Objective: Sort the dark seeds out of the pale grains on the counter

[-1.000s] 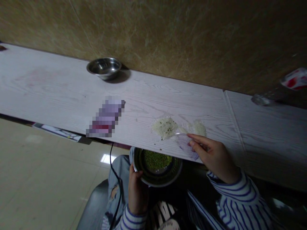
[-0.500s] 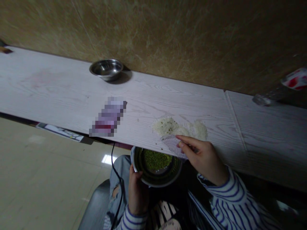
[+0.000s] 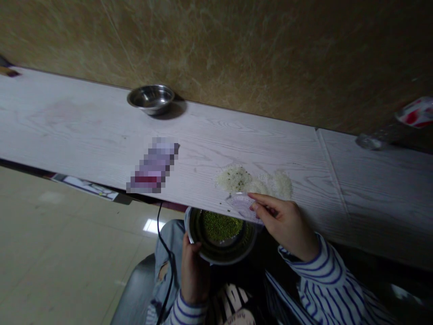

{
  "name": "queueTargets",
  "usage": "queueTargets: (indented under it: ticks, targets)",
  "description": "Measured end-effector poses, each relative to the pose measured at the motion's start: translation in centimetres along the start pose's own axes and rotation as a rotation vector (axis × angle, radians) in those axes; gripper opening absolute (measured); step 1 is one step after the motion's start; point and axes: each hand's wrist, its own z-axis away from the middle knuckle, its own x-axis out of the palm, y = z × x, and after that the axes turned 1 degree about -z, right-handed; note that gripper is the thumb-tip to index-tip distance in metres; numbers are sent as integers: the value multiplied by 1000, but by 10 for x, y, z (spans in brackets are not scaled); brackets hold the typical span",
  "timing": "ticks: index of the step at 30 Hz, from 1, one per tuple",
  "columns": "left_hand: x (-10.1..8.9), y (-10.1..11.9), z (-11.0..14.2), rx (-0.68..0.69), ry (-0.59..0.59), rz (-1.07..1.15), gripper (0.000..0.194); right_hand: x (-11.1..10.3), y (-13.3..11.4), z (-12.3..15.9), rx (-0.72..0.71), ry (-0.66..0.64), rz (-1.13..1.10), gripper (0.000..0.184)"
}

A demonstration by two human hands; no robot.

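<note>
My left hand grips the rim of a steel bowl at its left side, below the table's front edge. Green beans, looking like mung beans, lie in the bowl. Between the fingers of my right hand is a thin, clear plastic lid, tilted at the table edge over the bowl's upper rim. Just behind the lid, a pile of white rice-like grains with dark specks rests on the table, and more white grains spread to its right.
An upright steel bowl stands by the wall. A blurred-out flat object lies left of the grains. At the far right a clear bottle with a red-and-white label lies on its side. A black cable hangs beside my left hand.
The plastic lid in my right hand has shifted very slightly and tilts a little differently. My left hand and the bowl of beans stay in place.
</note>
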Motion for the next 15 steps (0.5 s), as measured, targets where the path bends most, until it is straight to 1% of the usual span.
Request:
queueTargets:
  ticks: [5, 8, 12, 15]
  targets:
    - [0, -1, 0, -8, 12, -1, 53, -15, 6, 5, 32, 20, 12, 35]
    - [-1, -2, 0, -3, 2, -2, 54, -20, 10, 5, 52, 25, 17, 34]
    - [-1, -3, 0, 9, 9, -7, 54, -16, 13, 4, 51, 22, -3, 37]
    - [0, -1, 1, -7, 31, 10, 59, -9, 11, 0, 53, 18, 4, 36]
